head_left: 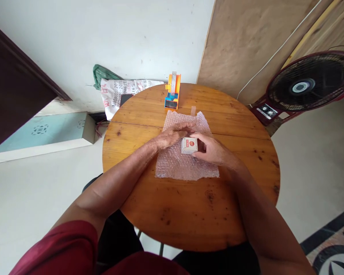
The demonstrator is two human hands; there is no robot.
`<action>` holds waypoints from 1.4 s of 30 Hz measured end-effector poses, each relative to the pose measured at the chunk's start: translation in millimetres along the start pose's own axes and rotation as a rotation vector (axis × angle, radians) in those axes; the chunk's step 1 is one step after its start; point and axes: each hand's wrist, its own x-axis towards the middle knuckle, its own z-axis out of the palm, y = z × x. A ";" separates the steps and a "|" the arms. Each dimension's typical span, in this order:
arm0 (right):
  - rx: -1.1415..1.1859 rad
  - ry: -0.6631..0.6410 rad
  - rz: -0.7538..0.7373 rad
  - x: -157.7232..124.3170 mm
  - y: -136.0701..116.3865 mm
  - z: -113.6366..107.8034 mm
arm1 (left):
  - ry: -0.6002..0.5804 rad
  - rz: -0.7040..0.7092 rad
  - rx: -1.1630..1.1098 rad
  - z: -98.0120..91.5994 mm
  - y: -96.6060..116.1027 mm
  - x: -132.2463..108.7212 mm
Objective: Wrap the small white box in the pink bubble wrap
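Note:
A sheet of bubble wrap [186,164] lies flat on the round wooden table [183,214]. Over its middle is a small white box [189,146] with red print, gripped from the right between the thumb and fingers of my right hand [210,149]. My left hand [176,134] rests on the bubble wrap, just left of the box and behind it, its fingers stretched out to the right and holding nothing. A short strip of clear tape [193,110] shows at the far edge of the wrap.
An orange and blue tape dispenser [172,91] stands at the table's far side, behind the wrap. A dark red fan [304,87] is beyond the table on the right. A printed white sack [114,95] and a green bag [103,74] lie behind the table on the left.

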 end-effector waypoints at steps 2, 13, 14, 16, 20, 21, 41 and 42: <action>0.008 -0.009 0.000 0.3 0.1 0.3 | 0.019 -0.008 -0.026 1.2 1.3 -0.5; 0.145 -0.018 -0.027 2.6 10.3 6.6 | 0.024 -0.016 -0.010 3.6 1.5 -1.1; 0.138 -0.021 -0.019 2.5 9.2 6.3 | 0.021 -0.007 0.008 3.4 1.2 -0.7; 0.106 -0.025 -0.001 2.3 6.4 5.1 | 0.019 0.007 0.040 3.2 1.1 -0.3; 0.075 -0.026 0.003 2.0 2.3 3.2 | 0.021 0.011 0.066 3.4 2.0 -0.6; 0.077 -0.029 0.001 1.9 1.9 3.0 | 0.021 0.008 0.072 3.4 2.1 -0.7; 0.345 -0.100 0.051 -4.1 10.1 -13.5 | 0.060 0.129 0.047 3.9 1.5 -0.8; 0.355 -0.101 0.052 -4.4 12.1 -13.8 | 0.100 0.152 0.073 2.2 4.9 -0.8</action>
